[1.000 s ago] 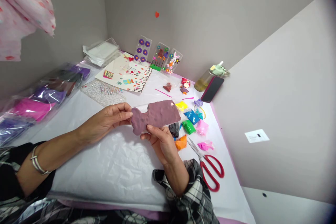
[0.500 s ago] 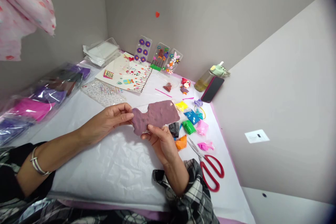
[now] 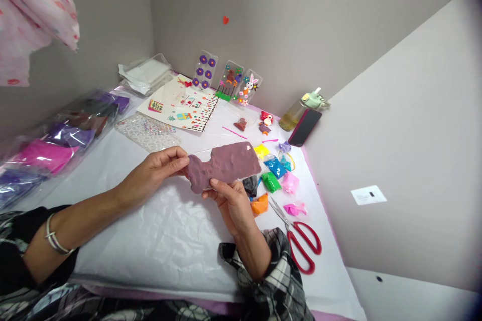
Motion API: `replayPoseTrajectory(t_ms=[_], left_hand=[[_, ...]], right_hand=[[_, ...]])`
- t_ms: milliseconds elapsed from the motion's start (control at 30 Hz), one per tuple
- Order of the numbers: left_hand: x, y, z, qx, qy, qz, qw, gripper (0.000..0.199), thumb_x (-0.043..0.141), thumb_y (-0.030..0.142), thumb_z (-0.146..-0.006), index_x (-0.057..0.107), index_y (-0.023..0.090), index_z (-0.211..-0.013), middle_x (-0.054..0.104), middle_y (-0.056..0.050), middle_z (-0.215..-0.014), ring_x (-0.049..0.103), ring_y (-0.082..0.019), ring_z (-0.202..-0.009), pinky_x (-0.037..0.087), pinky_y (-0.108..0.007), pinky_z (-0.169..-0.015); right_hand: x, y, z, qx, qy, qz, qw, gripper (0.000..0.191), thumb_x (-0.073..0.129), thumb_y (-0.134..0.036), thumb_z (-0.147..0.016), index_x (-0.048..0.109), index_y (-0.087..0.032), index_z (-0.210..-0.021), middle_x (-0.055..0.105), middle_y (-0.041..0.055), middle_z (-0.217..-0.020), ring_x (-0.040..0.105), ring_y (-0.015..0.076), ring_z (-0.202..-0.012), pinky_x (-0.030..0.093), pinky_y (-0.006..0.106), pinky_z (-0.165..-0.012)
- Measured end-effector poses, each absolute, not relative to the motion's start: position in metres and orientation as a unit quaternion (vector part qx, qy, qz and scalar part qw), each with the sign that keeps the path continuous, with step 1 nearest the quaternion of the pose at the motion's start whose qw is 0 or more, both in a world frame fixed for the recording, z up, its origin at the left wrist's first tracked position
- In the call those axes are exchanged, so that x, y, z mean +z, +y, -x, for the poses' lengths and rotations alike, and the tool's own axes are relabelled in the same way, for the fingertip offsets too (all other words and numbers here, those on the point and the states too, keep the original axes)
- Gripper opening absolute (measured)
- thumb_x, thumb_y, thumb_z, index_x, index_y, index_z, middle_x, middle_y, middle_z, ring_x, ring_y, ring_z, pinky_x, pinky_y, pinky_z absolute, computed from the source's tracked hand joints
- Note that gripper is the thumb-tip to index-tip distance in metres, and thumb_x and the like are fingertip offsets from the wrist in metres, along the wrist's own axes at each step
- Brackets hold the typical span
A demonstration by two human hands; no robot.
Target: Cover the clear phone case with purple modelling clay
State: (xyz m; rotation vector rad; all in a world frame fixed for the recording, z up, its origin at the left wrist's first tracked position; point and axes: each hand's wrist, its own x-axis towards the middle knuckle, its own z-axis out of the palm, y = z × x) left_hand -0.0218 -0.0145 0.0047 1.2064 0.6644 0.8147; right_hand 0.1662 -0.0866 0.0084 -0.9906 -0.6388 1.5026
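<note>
White plastic table cover [image 3: 150,241] under both hands. Left hand [image 3: 156,175] has fingers half curled, tips on the end of the mauve clay slab [image 3: 226,164]; right hand [image 3: 231,205] grips its lower edge. Clay packets [image 3: 270,181] sit just past the far end; open sheet toward the body.

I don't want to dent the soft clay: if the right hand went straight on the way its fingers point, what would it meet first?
The mauve clay slab: the right hand already touches its lower edge, though depth is hard to judge from this view.
</note>
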Motion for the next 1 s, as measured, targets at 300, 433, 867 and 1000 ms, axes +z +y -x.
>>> replayPoseTrajectory(t_ms=[300, 433, 867, 1000], left_hand=[[0.0043, -0.0125, 0.0201, 0.357, 0.304, -0.549, 0.692, 0.024, 0.063, 0.042, -0.098, 0.072, 0.021, -0.090, 0.073, -0.001, -0.085, 0.067, -0.018, -0.086, 0.050, -0.028, -0.087], [0.0072, -0.0124, 0.0206, 0.358, 0.304, -0.541, 0.697, 0.022, 0.063, 0.038, -0.098, 0.070, 0.021, -0.086, 0.072, 0.000, -0.084, 0.065, -0.017, -0.084, 0.049, -0.025, -0.083], [0.0096, -0.0130, 0.0229, 0.348, 0.325, -0.582, 0.659, 0.026, 0.061, 0.041, -0.099, 0.070, 0.023, -0.084, 0.069, 0.002, -0.082, 0.062, -0.017, -0.083, 0.046, -0.024, -0.082], [0.0078, -0.0120, 0.0219, 0.353, 0.313, -0.549, 0.690, 0.034, 0.057, 0.048, -0.099, 0.073, 0.022, -0.084, 0.072, 0.000, -0.084, 0.065, -0.018, -0.085, 0.050, -0.027, -0.085]], right_hand=[[0.0072, -0.0871, -0.1641, 0.633, -0.294, 0.427, 0.575, 0.014, 0.083, -0.028, -0.070, 0.078, -0.016, -0.063, 0.071, 0.0015, -0.063, 0.061, 0.0129, -0.058, 0.054, 0.025, -0.061], [0.0060, -0.0874, -0.1638, 0.621, -0.304, 0.440, 0.573, 0.012, 0.082, -0.028, -0.071, 0.081, -0.016, -0.071, 0.073, 0.0018, -0.066, 0.061, 0.0135, -0.059, 0.054, 0.026, -0.063], [0.0047, -0.0892, -0.1627, 0.598, -0.340, 0.460, 0.562, 0.010, 0.080, -0.028, -0.073, 0.079, -0.018, -0.075, 0.070, 0.0016, -0.067, 0.060, 0.0156, -0.062, 0.053, 0.028, -0.066], [0.0051, -0.0893, -0.1628, 0.592, -0.344, 0.469, 0.558, 0.011, 0.079, -0.029, -0.073, 0.077, -0.018, -0.071, 0.071, 0.0026, -0.067, 0.061, 0.0167, -0.063, 0.053, 0.029, -0.067]])
